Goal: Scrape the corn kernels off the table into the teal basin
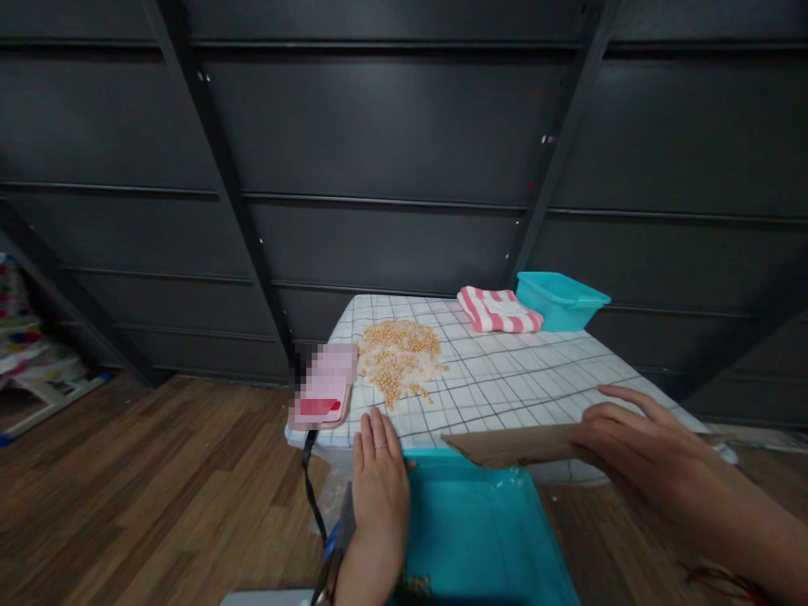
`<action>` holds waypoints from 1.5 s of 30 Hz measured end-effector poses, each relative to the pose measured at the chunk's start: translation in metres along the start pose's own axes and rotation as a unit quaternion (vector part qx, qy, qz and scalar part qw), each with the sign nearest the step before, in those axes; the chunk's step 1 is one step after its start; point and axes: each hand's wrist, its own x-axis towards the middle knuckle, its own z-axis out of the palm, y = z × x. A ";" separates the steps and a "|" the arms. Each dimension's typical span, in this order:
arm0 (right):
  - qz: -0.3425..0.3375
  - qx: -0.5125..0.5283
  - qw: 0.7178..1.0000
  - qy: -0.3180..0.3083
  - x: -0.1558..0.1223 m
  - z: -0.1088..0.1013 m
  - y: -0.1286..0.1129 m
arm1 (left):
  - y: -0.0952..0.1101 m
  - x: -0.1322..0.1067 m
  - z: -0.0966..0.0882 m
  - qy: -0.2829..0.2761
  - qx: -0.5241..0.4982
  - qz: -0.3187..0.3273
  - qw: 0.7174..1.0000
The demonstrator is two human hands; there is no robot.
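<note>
My left hand lies flat with fingers together on the near left edge of a small table covered by a white checked cloth, next to the rim of a teal tray. My right hand grips a flat piece of brown cardboard, held over the tray's far edge. A pile of yellow grains mixed with white ones sits on the cloth, ahead of my left hand. A few grains lie in the tray's near corner.
A pink-and-white striped cloth and a teal bin sit at the table's far right. A blurred pink object lies at the left edge, with a black strap hanging down. Dark panelled wall behind; wooden floor around.
</note>
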 end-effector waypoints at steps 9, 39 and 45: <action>-0.063 -0.015 0.995 0.078 0.001 -0.012 -0.009 | 0.001 0.000 0.002 0.021 0.031 0.005 0.999; 0.184 -0.049 0.955 0.229 0.043 0.109 -0.048 | -0.002 0.001 0.001 0.006 0.011 0.014 1.000; 0.178 -0.044 0.943 0.278 0.051 0.096 -0.033 | -0.003 0.001 0.001 0.010 0.003 0.020 1.000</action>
